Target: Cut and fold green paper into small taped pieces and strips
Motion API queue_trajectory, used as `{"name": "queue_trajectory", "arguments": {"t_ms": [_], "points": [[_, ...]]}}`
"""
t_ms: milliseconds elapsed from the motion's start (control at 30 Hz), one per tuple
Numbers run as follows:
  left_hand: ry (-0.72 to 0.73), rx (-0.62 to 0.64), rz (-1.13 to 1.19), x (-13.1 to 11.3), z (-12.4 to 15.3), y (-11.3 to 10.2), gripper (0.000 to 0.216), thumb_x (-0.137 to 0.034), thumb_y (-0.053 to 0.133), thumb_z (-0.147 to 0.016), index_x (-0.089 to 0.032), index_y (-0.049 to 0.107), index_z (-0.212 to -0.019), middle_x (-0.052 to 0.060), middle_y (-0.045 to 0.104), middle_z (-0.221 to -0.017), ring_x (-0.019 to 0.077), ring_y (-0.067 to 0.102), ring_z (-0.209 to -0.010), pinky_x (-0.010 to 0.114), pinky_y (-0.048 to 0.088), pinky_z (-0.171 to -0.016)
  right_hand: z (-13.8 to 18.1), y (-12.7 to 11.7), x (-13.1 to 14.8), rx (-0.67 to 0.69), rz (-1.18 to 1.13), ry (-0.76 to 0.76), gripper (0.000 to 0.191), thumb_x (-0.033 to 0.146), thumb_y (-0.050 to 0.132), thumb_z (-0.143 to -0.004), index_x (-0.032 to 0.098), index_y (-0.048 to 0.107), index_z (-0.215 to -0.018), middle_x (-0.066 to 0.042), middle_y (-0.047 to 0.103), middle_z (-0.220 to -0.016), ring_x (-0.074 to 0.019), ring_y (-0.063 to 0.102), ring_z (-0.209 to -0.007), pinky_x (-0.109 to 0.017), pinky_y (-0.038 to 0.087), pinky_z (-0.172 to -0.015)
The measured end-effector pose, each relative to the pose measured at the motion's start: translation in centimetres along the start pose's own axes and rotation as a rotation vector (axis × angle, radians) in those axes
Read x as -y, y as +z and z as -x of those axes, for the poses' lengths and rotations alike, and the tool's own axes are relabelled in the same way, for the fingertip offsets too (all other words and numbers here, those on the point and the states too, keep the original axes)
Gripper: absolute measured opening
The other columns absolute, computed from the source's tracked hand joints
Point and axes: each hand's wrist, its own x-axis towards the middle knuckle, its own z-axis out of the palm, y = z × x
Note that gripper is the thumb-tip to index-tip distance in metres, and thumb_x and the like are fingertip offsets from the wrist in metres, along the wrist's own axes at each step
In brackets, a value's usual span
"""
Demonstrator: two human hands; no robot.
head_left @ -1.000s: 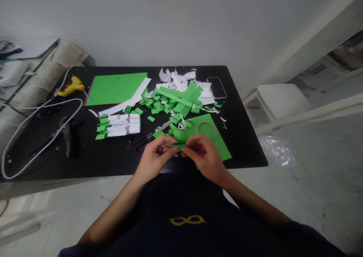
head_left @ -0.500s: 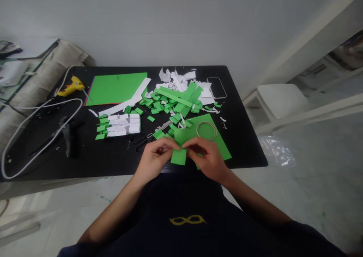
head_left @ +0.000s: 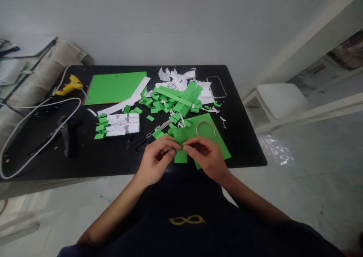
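Observation:
Close to the table's front edge, a green paper strip (head_left: pixel 180 157) runs between my two hands, one part beyond the fingertips and one part toward me. My left hand (head_left: pixel 157 159) has curled fingers at the strip's left side, its fingertips on the paper and its thumb a little apart. From the other side my right hand (head_left: pixel 208 158) pinches the strip between thumb and forefinger. The fingertips partly hide the strip's middle. A larger green sheet (head_left: pixel 219 145) with a tape roll (head_left: pixel 197 130) on it lies beside my right hand. Scissors (head_left: pixel 141 141) lie beyond my left hand.
A white-and-green folded paper piece (head_left: pixel 123 125) lies left of centre. Small green paper pieces (head_left: pixel 157 105) and white scraps (head_left: pixel 178 79) are heaped behind. A yellow glue gun (head_left: pixel 70 86), its looping cable (head_left: pixel 39 170), green sheets (head_left: pixel 116 88) and a phone (head_left: pixel 217 87) are around.
My left thumb has lifted away from the strip, and the strip's near part has shifted slightly right. My right hand stays nearly in place, still pinching.

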Motion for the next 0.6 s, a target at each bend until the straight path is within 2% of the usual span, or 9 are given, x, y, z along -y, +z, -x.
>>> {"name": "queue_trajectory", "arguments": {"t_ms": [67, 133, 267, 400, 600], "points": [[0.017, -0.014, 0.001, 0.2, 0.1, 0.3, 0.009, -0.023, 0.070, -0.095, -0.019, 0.077, -0.091, 0.005, 0.070, -0.091, 0.0158, 0.066, -0.079, 0.026, 0.052, -0.068, 0.0, 0.2, -0.2, -0.034, 0.010, -0.001, 0.007, 0.030, 0.082, -0.088, 0.025, 0.078, -0.089, -0.002, 0.078, -0.087, -0.0188, 0.074, -0.081, -0.032, 0.062, -0.072], [-0.006, -0.077, 0.065, 0.5, 0.2, 0.8, 0.005, -0.023, 0.074, -0.094, -0.020, 0.071, -0.092, 0.002, 0.068, -0.087, 0.0126, 0.064, -0.073, 0.024, 0.052, -0.067, 0.0, 0.4, -0.5, -0.060, 0.001, -0.001, 0.014, 0.032, 0.085, -0.086, 0.025, 0.075, -0.090, -0.001, 0.077, -0.086, -0.0190, 0.075, -0.081, -0.032, 0.063, -0.072], [-0.083, -0.214, 0.222, 1.4, 0.3, 1.7, 0.024, -0.027, 0.083, -0.089, -0.021, 0.062, -0.101, -0.002, 0.068, -0.085, 0.0107, 0.064, -0.070, 0.022, 0.054, -0.065, 0.0, 0.5, -0.8, -0.113, -0.006, -0.019, 0.024, 0.035, 0.088, -0.083, 0.026, 0.070, -0.096, -0.001, 0.078, -0.087, -0.0197, 0.077, -0.081, -0.033, 0.065, -0.073], [-0.124, -0.193, 0.228, 1.6, 0.3, 2.0, 0.023, -0.030, 0.082, -0.091, -0.020, 0.069, -0.107, 0.000, 0.074, -0.084, 0.0133, 0.070, -0.075, 0.025, 0.059, -0.071, 0.1, 0.5, -0.9, -0.143, 0.011, -0.013, 0.032, 0.037, 0.090, -0.083, 0.027, 0.072, -0.107, -0.001, 0.080, -0.086, -0.0216, 0.079, -0.082, -0.037, 0.068, -0.078], [-0.106, -0.203, 0.154, 1.3, 0.3, 1.8, 0.012, -0.027, 0.082, -0.090, -0.021, 0.074, -0.096, 0.002, 0.078, -0.084, 0.0155, 0.074, -0.075, 0.029, 0.064, -0.073, 0.1, 0.5, -0.8, -0.098, -0.030, 0.008, 0.024, 0.041, 0.091, -0.082, 0.025, 0.077, -0.095, -0.004, 0.081, -0.094, -0.0220, 0.079, -0.085, -0.040, 0.069, -0.083]]}}
